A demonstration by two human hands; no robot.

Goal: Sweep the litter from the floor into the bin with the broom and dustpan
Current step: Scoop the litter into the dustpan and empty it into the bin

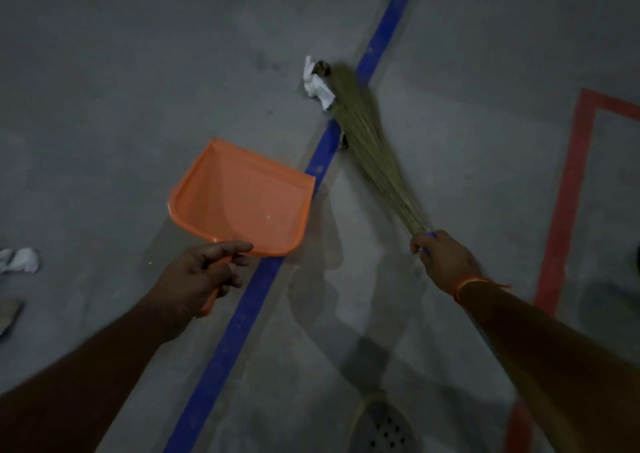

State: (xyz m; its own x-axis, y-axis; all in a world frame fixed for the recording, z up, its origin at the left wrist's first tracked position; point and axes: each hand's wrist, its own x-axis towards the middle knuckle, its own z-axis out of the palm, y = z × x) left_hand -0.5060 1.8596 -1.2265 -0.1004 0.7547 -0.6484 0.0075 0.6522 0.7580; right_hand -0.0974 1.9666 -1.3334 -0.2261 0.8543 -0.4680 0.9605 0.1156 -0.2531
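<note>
The grey floor (138, 72) under me carries a blue line (242, 317) and red tape (568, 189). Crumpled white paper (317, 87) lies beside the blue line; another white scrap (20, 260) lies far left.

2 bare forearms enter from the lower corners of the frame, neither covered by a sleeve. The right wrist, at right of centre, wears a thin orange thread band (476, 283) with a loose end sticking out toward the right. The left wrist shows nothing worn.

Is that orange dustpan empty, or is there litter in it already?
Empty. The dustpan in the left hand shows only bare orange plastic, and the crumpled paper lies on the floor by the broom.
</note>
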